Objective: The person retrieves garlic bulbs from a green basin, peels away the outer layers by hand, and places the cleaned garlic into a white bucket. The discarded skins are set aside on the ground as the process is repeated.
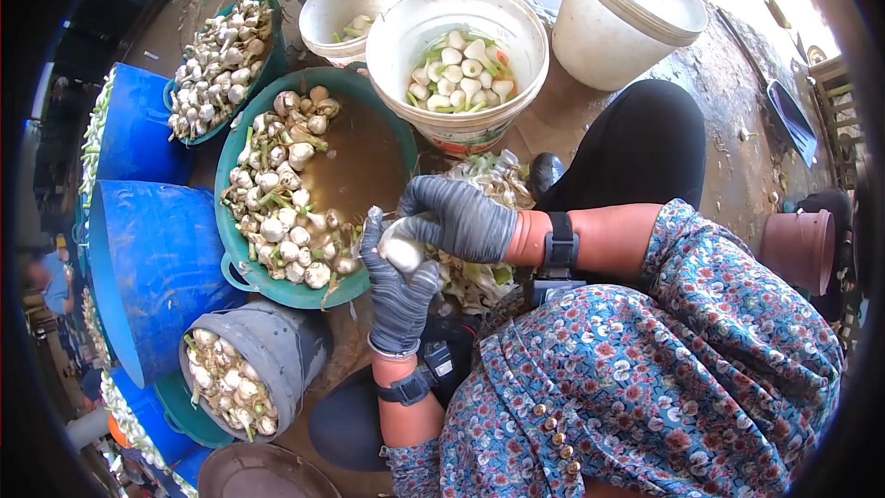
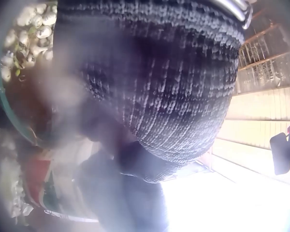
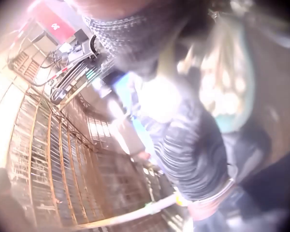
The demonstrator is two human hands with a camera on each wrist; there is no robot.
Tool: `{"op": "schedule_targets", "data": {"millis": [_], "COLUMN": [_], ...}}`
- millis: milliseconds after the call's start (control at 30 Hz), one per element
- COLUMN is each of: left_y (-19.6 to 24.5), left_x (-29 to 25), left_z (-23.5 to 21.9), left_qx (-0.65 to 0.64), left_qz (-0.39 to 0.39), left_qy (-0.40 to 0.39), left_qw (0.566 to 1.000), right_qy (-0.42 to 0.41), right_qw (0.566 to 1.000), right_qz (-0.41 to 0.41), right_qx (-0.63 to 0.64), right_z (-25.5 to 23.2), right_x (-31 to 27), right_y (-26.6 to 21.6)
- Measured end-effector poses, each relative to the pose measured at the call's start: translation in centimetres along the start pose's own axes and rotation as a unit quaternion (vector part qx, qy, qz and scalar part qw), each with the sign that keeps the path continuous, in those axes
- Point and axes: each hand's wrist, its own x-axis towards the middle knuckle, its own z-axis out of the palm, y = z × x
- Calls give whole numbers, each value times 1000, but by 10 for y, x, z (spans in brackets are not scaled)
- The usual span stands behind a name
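Note:
A white garlic bulb (image 1: 402, 251) is held between my two gloved hands, above the near edge of the round green tub (image 1: 227, 212). My left hand (image 1: 396, 300), in a grey striped glove, grips the bulb from below, with the thumb on its near side. From the right, my right hand (image 1: 466, 217) in a matching glove curls its fingers over the top of the bulb. In the right wrist view the bulb (image 3: 159, 99) is a washed-out bright spot in front of the left hand. The left glove (image 2: 154, 87) fills most of the left wrist view.
Garlic bulbs (image 1: 272, 194) lie in brown water in the green tub. Behind it, a white bucket (image 1: 392, 46) holds peeled bulbs. Peelings (image 1: 489, 175) are heaped by my knee. Blue tubs (image 1: 157, 267) and a grey bucket (image 1: 286, 341) of garlic stand at left.

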Motion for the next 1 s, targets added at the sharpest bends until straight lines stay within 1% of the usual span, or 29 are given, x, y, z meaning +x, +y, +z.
{"op": "schedule_targets", "data": {"millis": [33, 67, 133, 167, 200, 233, 267, 333, 367, 400, 433, 467, 500, 533, 567, 600, 633, 667, 700, 733, 767, 800, 833, 867, 900, 933, 967, 1000], "left_y": [3, 1, -4, -3, -1, 1, 2, 4, 5, 5, 6, 6, 6, 7, 6, 5, 4, 1, -6, -17, -22, -17, -8, -2, 3, 5, 2, 5], "left_x": [1, 2, 4, 1, 2, 2, 3, 3, 2, 2, 3, 3, 4, 5, 8, 9, 9, 9, 8, 13, 10, 9, 8, 8, 8, 6, 4, 0], "left_z": [0, -3, -8, -4, -3, -3, -3, -3, -3, -2, -2, -1, -1, -2, -4, -5, -7, -9, -6, -3, -3, -3, -1, -5, -11, -18, -32, -49], "left_qx": [-102, -101, -21, -12, -14, -5, 5, -16, -76, -137, -136, -214, -291, -365, -298, -298, -252, -207, -205, -37, 27, 89, -52, -56, -68, -79, -166, -195], "left_qz": [-80, -80, -127, -135, -135, -79, -22, -21, -47, -73, -72, -79, -85, -90, -78, -77, -84, -91, -82, -39, -43, -46, -120, -122, -117, -112, -63, -73], "left_qy": [10, 11, 3, 41, 39, 40, 42, 33, 30, 26, 28, 45, 61, 75, 105, 109, 125, 142, 150, 165, 129, 92, 100, 107, 177, 246, 313, 369], "left_qw": [992, 992, 992, 990, 990, 996, 999, 999, 996, 987, 988, 973, 951, 923, 945, 945, 956, 964, 964, 985, 990, 991, 986, 985, 975, 960, 933, 906], "right_qy": [17, 34, 41, 46, 51, 51, 46, 21, 21, 24, 24, 23, -64, -148, -224, -226, -201, -174, -184, -207, -254, -299, -305, -255, -202, -95, -45, 16], "right_qw": [990, 960, 958, 992, 997, 989, 986, 988, 989, 991, 982, 983, 950, 896, 877, 876, 920, 954, 969, 939, 920, 897, 896, 935, 965, 965, 928, 894], "right_qz": [-118, -234, -232, -101, 33, 116, 150, 151, 149, 92, 34, 31, 62, 91, 117, 114, 95, 75, 114, 264, 267, 269, 271, 207, 140, 174, 143, 79], "right_qx": [-76, -149, -164, -60, 46, 80, 47, -5, -5, -94, -182, -181, -298, -409, -409, -410, -323, -233, -118, 79, 131, 181, 177, 133, 88, 173, 342, 441], "right_z": [-2, -3, 1, 3, 3, -8, -14, -26, -26, -26, -26, -27, -27, -28, -29, -30, -30, -29, -26, -29, -30, -29, -27, -26, -25, -27, -31, -36], "right_x": [-2, -2, 3, 8, 12, 16, 28, 35, 33, 30, 29, 29, 28, 27, 21, 18, 16, 16, 26, 22, 19, 18, 20, 24, 28, 36, 51, 59], "right_y": [-2, -3, 2, 7, 10, 2, 15, 20, 25, 30, 35, 41, 42, 44, 45, 39, 31, 27, 43, 18, 5, -1, -1, -1, -1, -8, 5, -1]}}
